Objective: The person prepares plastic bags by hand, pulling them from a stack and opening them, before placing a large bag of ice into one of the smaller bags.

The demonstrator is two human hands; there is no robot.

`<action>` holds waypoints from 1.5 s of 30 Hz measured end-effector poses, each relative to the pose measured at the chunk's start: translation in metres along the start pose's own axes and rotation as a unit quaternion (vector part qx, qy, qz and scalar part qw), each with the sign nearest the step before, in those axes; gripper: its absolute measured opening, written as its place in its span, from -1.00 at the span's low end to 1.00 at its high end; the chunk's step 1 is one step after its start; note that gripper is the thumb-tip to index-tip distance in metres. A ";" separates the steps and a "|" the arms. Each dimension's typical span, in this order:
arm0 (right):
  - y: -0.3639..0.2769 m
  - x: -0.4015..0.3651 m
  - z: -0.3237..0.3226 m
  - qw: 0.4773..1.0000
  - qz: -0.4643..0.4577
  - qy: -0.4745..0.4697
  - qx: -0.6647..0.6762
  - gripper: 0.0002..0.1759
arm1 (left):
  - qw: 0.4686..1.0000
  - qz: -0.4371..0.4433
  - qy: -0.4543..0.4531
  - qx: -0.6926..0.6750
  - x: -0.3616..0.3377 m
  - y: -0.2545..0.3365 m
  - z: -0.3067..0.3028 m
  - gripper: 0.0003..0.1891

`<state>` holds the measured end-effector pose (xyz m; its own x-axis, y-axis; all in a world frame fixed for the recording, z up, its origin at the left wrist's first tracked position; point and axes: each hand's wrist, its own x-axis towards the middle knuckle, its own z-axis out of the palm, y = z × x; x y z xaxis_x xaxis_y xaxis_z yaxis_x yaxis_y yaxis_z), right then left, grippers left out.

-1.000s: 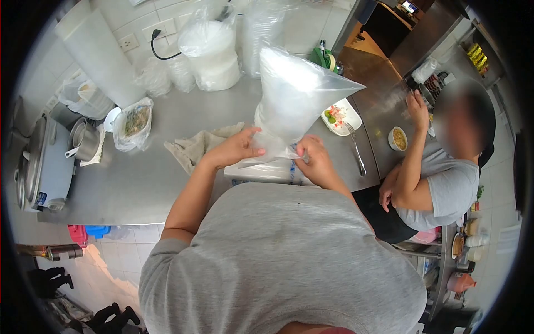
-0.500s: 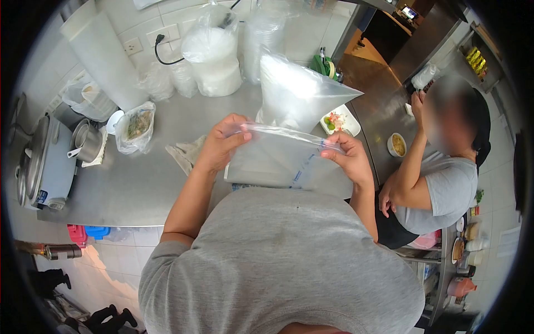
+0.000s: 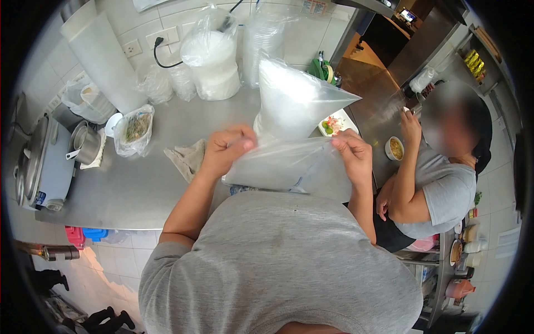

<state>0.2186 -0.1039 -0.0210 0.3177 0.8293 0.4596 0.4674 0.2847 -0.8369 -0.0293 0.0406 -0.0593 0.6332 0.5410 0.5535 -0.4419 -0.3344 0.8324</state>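
A clear plastic bag (image 3: pixel 272 161) with blue print is stretched between my hands in front of my chest. My left hand (image 3: pixel 228 149), slightly blurred, pinches its upper left corner. At the upper right corner, my right hand (image 3: pixel 354 155) grips the bag's edge between thumb and fingers. Just behind it stands a large clear bag (image 3: pixel 289 103) filled with something white, its pointed corner toward the right. A crumpled beige cloth (image 3: pixel 187 160) lies on the counter beside my left wrist.
Wrapped stacks of plastic containers (image 3: pixel 214 64) line the back wall. A bag of greenish food (image 3: pixel 136 131), a metal pot (image 3: pixel 86 143) and a large cooker (image 3: pixel 53 158) are on the left. To the right are a food tray (image 3: pixel 350 123), a bowl (image 3: pixel 395 148) and a seated person (image 3: pixel 436 183).
The bag's upper edge has dropped slightly and looks slacker, and my left hand has moved a little down and right. The other person's raised hand has shifted left, away from the face.
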 end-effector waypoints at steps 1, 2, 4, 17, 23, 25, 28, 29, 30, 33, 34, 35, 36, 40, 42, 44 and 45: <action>-0.003 0.002 0.005 0.999 -0.032 0.044 0.002 -0.77 | 0.996 -0.005 -0.087 -0.028 0.000 0.004 -0.003 -0.83; -0.005 0.004 0.009 0.994 -0.063 0.087 0.004 -0.76 | 0.983 -0.009 -0.173 -0.056 0.000 0.006 -0.005 -0.83; -0.006 0.007 0.011 0.971 -0.108 0.023 0.210 -0.72 | 0.960 -0.093 -0.258 -0.054 0.004 0.006 0.001 -0.84; 0.019 0.016 -0.009 0.931 0.069 -0.044 0.356 -0.58 | 0.976 -0.022 -0.204 -0.067 0.048 0.029 -0.025 -0.89; 0.058 0.018 0.004 0.769 -0.064 -0.220 0.596 -0.34 | 0.989 -0.109 -0.099 -0.009 0.080 0.042 -0.046 -0.81; 0.025 0.038 0.010 0.726 0.059 -0.109 0.677 -0.20 | 0.979 -0.183 -0.044 0.077 0.109 0.049 -0.035 -0.80; 0.061 0.072 0.021 0.733 0.053 -0.147 0.662 -0.15 | 0.968 -0.229 0.021 0.101 0.150 0.006 -0.036 -0.77; 0.065 0.077 0.025 0.754 0.070 -0.137 0.639 -0.15 | 0.968 -0.230 0.042 0.091 0.156 -0.020 -0.040 -0.75; 0.059 0.077 0.034 0.798 0.114 -0.089 0.586 -0.15 | 0.968 -0.222 0.037 0.112 0.158 -0.040 -0.045 -0.75; 0.066 0.081 0.038 0.833 0.191 -0.014 0.520 -0.20 | 0.954 -0.206 -0.009 0.218 0.158 -0.076 -0.056 -0.67; 0.071 0.081 0.038 0.830 0.211 0.001 0.516 -0.22 | 0.937 -0.204 -0.048 0.279 0.153 -0.080 -0.055 -0.66; 0.074 0.080 0.036 0.828 0.252 0.012 0.500 -0.27 | 0.927 -0.205 -0.075 0.304 0.146 -0.087 -0.051 -0.66; 0.077 0.080 0.030 0.824 0.294 0.023 0.483 -0.31 | 0.923 -0.206 -0.089 0.313 0.139 -0.093 -0.047 -0.66; 0.131 0.081 0.014 0.876 0.332 0.006 0.350 -0.54 | 0.930 -0.225 -0.080 0.280 0.128 -0.112 -0.030 -0.67; 0.144 0.081 0.014 0.880 0.327 0.018 0.343 -0.58 | 0.934 -0.233 -0.068 0.263 0.123 -0.120 -0.025 -0.68; 0.144 0.080 0.019 0.864 0.327 0.039 0.381 -0.61 | 0.935 -0.240 -0.057 0.254 0.118 -0.126 -0.021 -0.68; 0.136 0.081 0.021 0.847 0.326 0.050 0.416 -0.63 | 0.936 -0.241 -0.053 0.250 0.117 -0.128 -0.020 -0.69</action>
<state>0.2903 0.0119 -0.1042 0.3721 0.9079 -0.1930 -0.5646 0.0563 -0.8235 0.0886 0.1617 -0.1019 0.7533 0.6518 0.0874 0.2480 -0.4046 0.8802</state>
